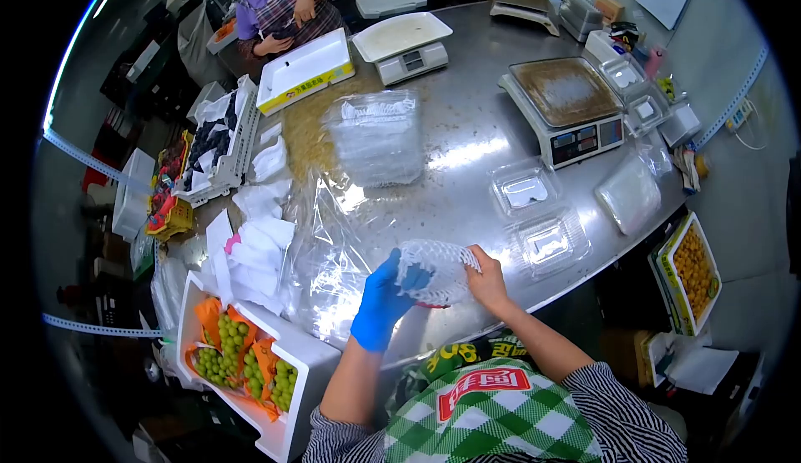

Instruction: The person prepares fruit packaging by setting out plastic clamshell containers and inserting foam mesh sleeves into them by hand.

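Observation:
A white foam net sleeve (442, 264) is stretched between my hands above the table's front edge. My left hand (382, 300), in a blue glove, has its fingers partly inside the net; the blue shows through the mesh. My bare right hand (488, 281) pinches the net's right end. Just beyond lies clear plastic film (321, 242). Two clear plastic trays (546, 242) rest to the right of the net. Green grapes (221, 350) in orange wrap fill a white foam box (310, 371) at the lower left.
A stack of foam nets (377, 142) lies mid-table. Scales (576, 113) stand at the right and back (409, 50). White cloths or papers (260, 254) lie at left, near a crate of dark fruit (234, 154). Another person (288, 4) stands across the table.

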Tool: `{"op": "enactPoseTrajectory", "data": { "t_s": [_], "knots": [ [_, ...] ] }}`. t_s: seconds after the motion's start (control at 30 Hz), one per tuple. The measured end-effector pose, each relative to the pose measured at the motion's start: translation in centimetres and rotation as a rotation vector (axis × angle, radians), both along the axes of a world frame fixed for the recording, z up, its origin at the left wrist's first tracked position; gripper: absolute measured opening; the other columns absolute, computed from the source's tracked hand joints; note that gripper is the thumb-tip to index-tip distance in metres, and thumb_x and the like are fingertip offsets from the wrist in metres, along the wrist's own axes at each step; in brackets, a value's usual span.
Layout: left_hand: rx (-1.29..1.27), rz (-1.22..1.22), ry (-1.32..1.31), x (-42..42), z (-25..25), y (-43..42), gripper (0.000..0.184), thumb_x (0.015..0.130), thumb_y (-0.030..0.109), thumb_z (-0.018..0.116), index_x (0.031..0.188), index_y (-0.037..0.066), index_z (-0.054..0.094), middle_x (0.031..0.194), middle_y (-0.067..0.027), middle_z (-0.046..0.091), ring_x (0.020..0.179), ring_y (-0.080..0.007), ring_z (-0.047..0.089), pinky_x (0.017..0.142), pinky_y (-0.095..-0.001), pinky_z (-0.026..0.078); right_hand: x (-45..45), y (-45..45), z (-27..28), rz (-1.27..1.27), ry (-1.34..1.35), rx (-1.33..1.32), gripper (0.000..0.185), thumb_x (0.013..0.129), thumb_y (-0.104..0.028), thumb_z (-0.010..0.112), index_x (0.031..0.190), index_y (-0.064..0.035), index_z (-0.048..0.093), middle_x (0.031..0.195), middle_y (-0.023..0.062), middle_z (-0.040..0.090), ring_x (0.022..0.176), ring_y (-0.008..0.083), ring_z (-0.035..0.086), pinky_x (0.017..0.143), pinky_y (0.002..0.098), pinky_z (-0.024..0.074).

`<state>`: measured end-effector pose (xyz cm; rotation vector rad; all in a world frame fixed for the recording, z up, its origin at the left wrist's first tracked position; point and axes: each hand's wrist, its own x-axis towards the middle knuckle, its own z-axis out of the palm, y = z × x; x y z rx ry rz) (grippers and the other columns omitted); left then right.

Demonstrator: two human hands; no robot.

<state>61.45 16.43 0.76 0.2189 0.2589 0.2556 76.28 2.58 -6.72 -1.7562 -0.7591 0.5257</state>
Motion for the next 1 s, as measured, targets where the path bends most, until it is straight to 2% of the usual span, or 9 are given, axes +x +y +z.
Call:
{"op": "enactPoseTrajectory", "data": {
  "t_s": [0.13,0.27,0.3,0.43,0.47,0.6,0.73,0.83,1.0],
  "knots": [
    [0.747,-0.058,0.625,0.7,2.1,1.1,0.023,0.089,0.022,0.060,0.103,0.004,0.063,0.083,-0.0009,0.063,0.063,-0.0075,0.053,0.064,-0.0232,0.046,1.4,-0.3,6.6,0.236,-0.208,-0.048,0.048,0.079,-0.008,0.063,0.123,-0.0036,0.046,0.105,0.0190,0.058,0.095,0.0295,0.059,0.078,0.0344,0.0469],
    [1.292,-0.574,0.776,2.6,4.9,-0.3,0.028,0.087,0.022,0.060,0.104,0.000,0.063,0.089,-0.0055,0.066,0.077,-0.0125,0.061,0.071,-0.0264,0.047,1.2,0.1,11.4,0.649,-0.576,0.068,0.075,0.078,-0.017,0.069,0.138,-0.0001,0.026,0.129,0.0231,0.042,0.115,0.0357,0.047,0.091,0.0365,0.0434],
    [1.647,-0.397,0.515,2.1,0.3,-0.7,0.033,0.086,0.026,0.060,0.103,-0.002,0.063,0.089,-0.0121,0.067,0.080,-0.0194,0.063,0.075,-0.0312,0.048,1.0,0.2,11.7,0.818,-0.567,0.048,0.080,0.078,-0.019,0.069,0.140,0.0012,0.021,0.133,0.0238,0.038,0.118,0.0371,0.043,0.093,0.0367,0.0422],
    [1.597,-0.786,0.494,2.6,5.0,-2.2,0.035,0.087,0.026,0.057,0.108,-0.001,0.060,0.092,-0.0195,0.066,0.085,-0.0257,0.064,0.077,-0.0342,0.049,1.1,-1.3,10.1,0.963,-0.394,-0.378,0.075,0.084,-0.025,0.062,0.140,0.0014,0.020,0.117,0.0260,0.052,0.095,0.0386,0.060,0.076,0.0455,0.0504],
    [1.593,-0.884,0.516,2.7,5.8,-2.2,0.034,0.088,0.026,0.057,0.109,-0.001,0.060,0.093,-0.0202,0.066,0.086,-0.0260,0.065,0.077,-0.0341,0.049,0.9,-2.2,8.9,0.883,-0.478,-0.266,0.055,0.087,-0.025,0.059,0.129,0.0045,0.038,0.095,0.0229,0.061,0.077,0.0384,0.063,0.064,0.0465,0.0506],
    [1.947,-0.683,0.276,1.9,3.4,-3.6,0.034,0.094,0.031,0.051,0.098,-0.001,0.062,0.083,-0.0166,0.066,0.078,-0.0210,0.063,0.073,-0.0342,0.048,1.3,-3.6,10.4,0.958,-0.550,-0.428,0.028,0.087,-0.012,0.052,0.109,0.0033,0.051,0.074,0.0168,0.065,0.065,0.0372,0.063,0.061,0.0414,0.0512],
    [1.224,-0.482,0.456,4.0,7.3,-5.3,0.035,0.096,0.032,0.048,0.084,0.001,0.060,0.069,-0.0024,0.059,0.066,-0.0096,0.053,0.063,-0.0251,0.044,2.8,-5.3,10.4,0.563,0.127,0.310,0.012,0.086,-0.006,0.052,0.075,-0.0017,0.055,0.066,0.0099,0.059,0.059,0.0208,0.059,0.056,0.0304,0.0451],
    [0.551,0.119,0.117,8.0,3.8,-6.1,0.026,0.095,0.028,0.049,0.091,0.005,0.061,0.076,-0.0015,0.056,0.074,-0.0124,0.055,0.072,-0.0264,0.045,3.7,-4.4,7.7,0.113,0.853,0.634,0.017,0.093,-0.020,0.050,0.086,-0.0061,0.057,0.084,0.0029,0.060,0.076,0.0123,0.056,0.069,0.0266,0.0445],
    [0.175,0.383,0.366,11.7,1.5,-5.3,0.031,0.096,0.037,0.047,0.105,0.008,0.056,0.102,-0.0058,0.058,0.096,-0.0212,0.056,0.086,-0.0347,0.046,7.9,-4.2,7.3,-0.146,0.991,0.556,0.041,0.094,-0.039,0.050,0.122,-0.0093,0.046,0.112,0.0046,0.055,0.099,0.0151,0.052,0.082,0.0346,0.0439]
  ]
}}
